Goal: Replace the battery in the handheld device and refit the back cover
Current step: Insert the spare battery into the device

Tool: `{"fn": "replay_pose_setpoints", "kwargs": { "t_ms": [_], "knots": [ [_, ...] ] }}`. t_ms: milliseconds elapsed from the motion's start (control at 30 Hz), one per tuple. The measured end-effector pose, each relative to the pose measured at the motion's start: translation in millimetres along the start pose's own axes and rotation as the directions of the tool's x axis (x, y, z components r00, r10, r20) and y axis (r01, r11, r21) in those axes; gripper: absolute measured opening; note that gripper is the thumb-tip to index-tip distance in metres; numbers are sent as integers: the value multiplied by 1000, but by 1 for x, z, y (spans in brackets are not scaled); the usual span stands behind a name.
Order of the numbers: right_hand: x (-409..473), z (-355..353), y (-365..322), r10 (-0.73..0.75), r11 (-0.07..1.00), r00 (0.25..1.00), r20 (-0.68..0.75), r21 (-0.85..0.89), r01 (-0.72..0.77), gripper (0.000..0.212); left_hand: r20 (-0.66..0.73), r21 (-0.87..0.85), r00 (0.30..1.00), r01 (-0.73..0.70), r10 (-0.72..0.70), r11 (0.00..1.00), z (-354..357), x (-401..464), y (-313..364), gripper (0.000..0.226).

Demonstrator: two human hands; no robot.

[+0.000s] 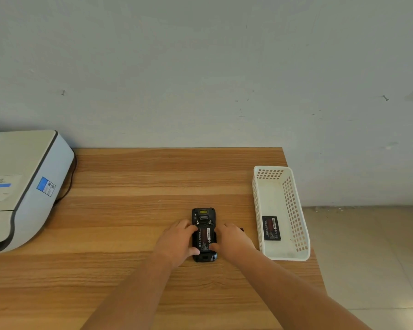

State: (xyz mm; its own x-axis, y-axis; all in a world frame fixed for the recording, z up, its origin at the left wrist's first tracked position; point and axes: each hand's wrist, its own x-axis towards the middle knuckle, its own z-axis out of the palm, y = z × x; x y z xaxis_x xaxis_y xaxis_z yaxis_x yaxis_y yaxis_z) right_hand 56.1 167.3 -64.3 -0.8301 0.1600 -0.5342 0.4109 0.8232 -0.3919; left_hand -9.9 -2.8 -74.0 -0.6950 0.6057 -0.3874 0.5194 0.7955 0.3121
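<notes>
A black handheld device lies face down on the wooden table, its back cover off. A black battery with a red label sits in its open bay. My left hand grips the device's left side, thumb at its lower edge. My right hand holds the right side, its thumb pressing on the battery's lower end. A second black battery lies in the white basket. A small dark part shows just behind my right hand; most of it is hidden.
A large grey-white printer fills the table's left end, its black cable trailing behind. The basket stands at the table's right edge, beyond which the tiled floor drops away. A wall runs along the back.
</notes>
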Motion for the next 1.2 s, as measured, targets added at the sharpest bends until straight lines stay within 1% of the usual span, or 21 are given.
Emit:
{"fn": "replay_pose_setpoints", "kwargs": {
  "t_ms": [200,333,500,667,900,1033,1133,1200],
  "knots": [
    [5,9,-3,4,1000,1000,-2,19,-4,50,10,28,1000,9,-9,1000,-1,3,2,69],
    [6,10,-3,2,999,1000,-4,49,-2,56,12,-4,1000,14,-14,1000,0,2,2,72],
    [8,9,-4,-44,999,999,29,5,43,64,39,-34,999,-4,5,999,0,3,-4,79],
    [8,10,-1,-72,997,997,23,-35,73,59,14,14,998,-54,54,998,-3,5,-4,71],
    [8,14,0,-79,996,997,9,-51,79,58,20,39,997,-71,70,997,-5,7,-4,68],
    [9,15,0,-72,997,997,7,-30,73,59,20,34,999,-42,41,999,-5,7,-1,69],
    [11,14,0,-60,998,998,16,34,60,61,37,-38,999,25,-24,999,-7,7,1,73],
    [12,12,0,-39,995,999,18,96,37,68,52,-100,997,64,-59,993,-7,8,2,75]
  ]
}}
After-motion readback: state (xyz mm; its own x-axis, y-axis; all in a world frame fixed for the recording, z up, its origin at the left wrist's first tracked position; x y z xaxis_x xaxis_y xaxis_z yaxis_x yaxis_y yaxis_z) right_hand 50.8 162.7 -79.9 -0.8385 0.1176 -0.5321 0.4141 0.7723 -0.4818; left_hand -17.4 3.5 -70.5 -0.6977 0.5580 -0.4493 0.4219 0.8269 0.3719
